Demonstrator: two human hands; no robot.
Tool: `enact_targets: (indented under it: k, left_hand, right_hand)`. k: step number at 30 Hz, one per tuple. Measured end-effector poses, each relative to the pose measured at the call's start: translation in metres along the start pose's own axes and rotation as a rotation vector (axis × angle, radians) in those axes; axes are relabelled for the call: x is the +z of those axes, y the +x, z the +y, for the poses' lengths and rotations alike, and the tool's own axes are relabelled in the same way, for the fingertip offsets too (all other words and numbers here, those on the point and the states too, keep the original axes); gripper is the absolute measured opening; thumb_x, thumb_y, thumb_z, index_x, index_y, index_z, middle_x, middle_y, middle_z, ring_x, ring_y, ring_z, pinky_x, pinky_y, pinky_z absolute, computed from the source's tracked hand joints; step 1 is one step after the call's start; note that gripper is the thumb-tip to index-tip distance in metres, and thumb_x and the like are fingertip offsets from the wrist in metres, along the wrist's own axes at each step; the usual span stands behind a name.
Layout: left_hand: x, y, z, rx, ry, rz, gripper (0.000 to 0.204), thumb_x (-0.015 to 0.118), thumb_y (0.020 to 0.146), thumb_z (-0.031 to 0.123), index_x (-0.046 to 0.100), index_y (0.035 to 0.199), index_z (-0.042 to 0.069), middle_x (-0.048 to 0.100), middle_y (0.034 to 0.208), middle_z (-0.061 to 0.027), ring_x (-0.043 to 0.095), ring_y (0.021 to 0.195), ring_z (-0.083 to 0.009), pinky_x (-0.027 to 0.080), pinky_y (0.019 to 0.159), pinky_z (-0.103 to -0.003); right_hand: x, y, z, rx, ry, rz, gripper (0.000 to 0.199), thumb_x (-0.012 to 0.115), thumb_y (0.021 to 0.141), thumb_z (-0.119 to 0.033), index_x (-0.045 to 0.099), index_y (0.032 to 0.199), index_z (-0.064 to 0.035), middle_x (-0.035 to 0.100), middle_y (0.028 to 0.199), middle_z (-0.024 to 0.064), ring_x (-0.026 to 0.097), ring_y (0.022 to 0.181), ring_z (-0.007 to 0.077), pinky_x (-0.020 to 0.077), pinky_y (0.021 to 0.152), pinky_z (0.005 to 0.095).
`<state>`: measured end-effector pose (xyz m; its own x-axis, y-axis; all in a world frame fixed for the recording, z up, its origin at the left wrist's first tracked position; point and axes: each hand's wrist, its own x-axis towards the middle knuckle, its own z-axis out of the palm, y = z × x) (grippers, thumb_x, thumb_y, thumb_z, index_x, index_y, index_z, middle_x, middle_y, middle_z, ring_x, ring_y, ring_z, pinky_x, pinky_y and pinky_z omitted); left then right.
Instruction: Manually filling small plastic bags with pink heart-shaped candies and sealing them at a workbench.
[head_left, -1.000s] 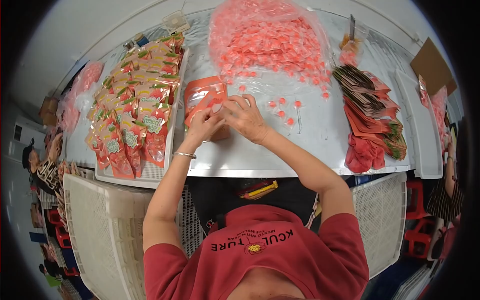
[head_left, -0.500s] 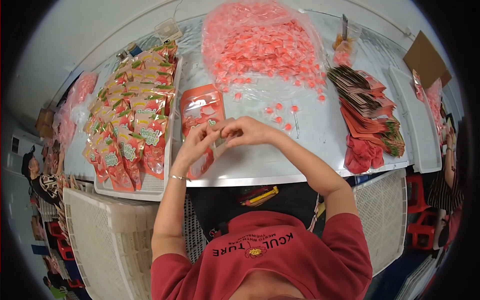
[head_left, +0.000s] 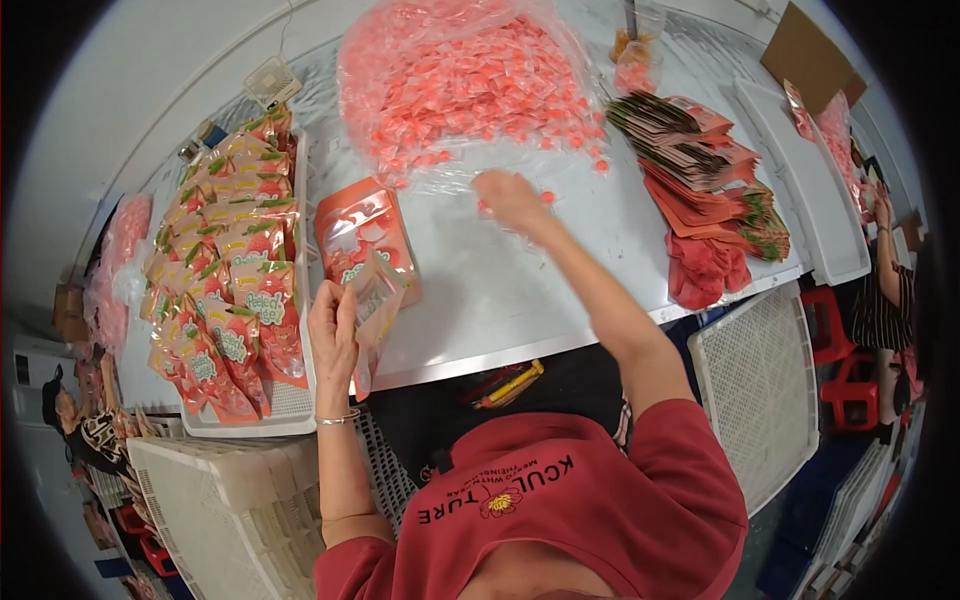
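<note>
My left hand [head_left: 334, 325] holds an orange stand-up pouch [head_left: 373, 300] near the table's front edge, its mouth pulled apart. Just beyond it another flat orange pouch [head_left: 360, 228] lies on the white table [head_left: 520, 290]. My right hand [head_left: 508, 197] reaches forward over loose pink wrapped candies [head_left: 545, 197] at the near edge of a big clear bag heaped with pink candies [head_left: 465, 80]. Whether its fingers grip any candy is hidden from me.
A white tray [head_left: 290, 410] of filled orange pouches sits at the left. A stack of flat empty pouches [head_left: 710, 190] lies at the right, with another white tray [head_left: 830, 200] beyond. White crates [head_left: 760, 380] stand below the table. A person [head_left: 885, 290] sits far right.
Both hands were together at the pouch. My right hand has now left it and reached forward to the candy pile. My left hand keeps the pouch, drawn closer to the table's edge.
</note>
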<state>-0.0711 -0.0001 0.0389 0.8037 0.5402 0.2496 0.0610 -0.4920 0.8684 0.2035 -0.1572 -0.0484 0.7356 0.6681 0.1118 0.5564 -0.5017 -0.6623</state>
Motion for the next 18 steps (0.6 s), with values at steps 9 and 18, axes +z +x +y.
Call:
enact_targets:
  k: [9,18]
  left_hand:
    - [0.023,0.011,0.018,0.036,-0.037,0.016,0.022,0.052,0.092,0.014,0.044,0.075,0.004,0.038,0.068,0.0057,0.033,0.062,-0.0026,0.027,0.054,-0.019]
    - [0.039,0.027,0.037,0.142,-0.208,-0.075,0.016,0.054,0.090,0.007,0.045,0.076,0.005,0.040,0.069,0.0060,0.035,0.063,-0.0012,0.029,0.054,-0.018]
  right_hand:
    - [-0.016,-0.054,0.036,-0.162,-0.546,0.211,0.045,0.047,0.089,-0.044,0.052,0.125,-0.0185,0.041,0.137,0.0105,0.035,0.129,0.0266,0.0301,0.103,0.0447]
    - [0.025,-0.031,0.067,-0.399,-0.473,0.334,0.028,0.064,0.080,-0.037,0.057,0.089,-0.0121,0.057,0.084,-0.0015,0.054,0.074,0.0161,0.0416,0.055,0.0344]
